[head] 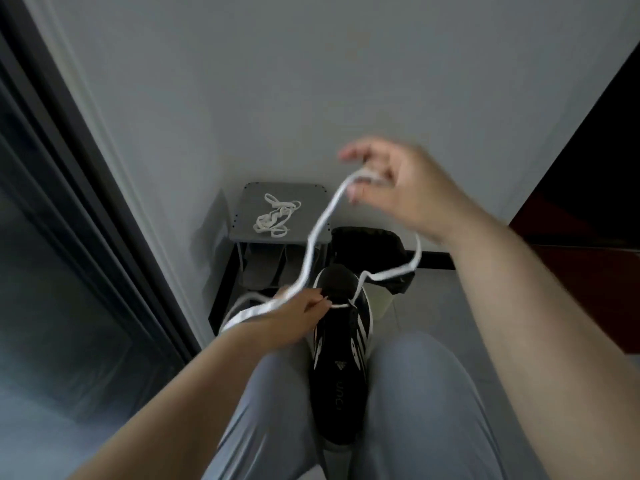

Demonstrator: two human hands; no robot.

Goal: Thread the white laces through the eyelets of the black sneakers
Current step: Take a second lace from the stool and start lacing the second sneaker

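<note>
Wedging the sneaker [341,382] between thighs in grey trousers [426,393], toe pointing away, the person pins it well. It looks light, with a stiff sole and a soft upper that should give near the eyelets. Left hand [294,317] sits at the front eyelets, fingers curled and, as far as I can tell, pinching the lace [322,223] where it crosses the tongue. That lace is flat, limp and featherweight. It sags in loops, drapes over the left wrist, and would likely twist if taken mid-length, so the stiff tip is the place to take it. Up it runs to the right hand [398,192], raised and blurred, fingers closed on the lace. Both tips are lost in the blur, and the eyelets hide behind the left fingers. Farther off, a spare lace [275,216] lies heaped on a grey stool [311,194]. The dark shape [367,242] beside it may be the other sneaker; I can't say.
</note>
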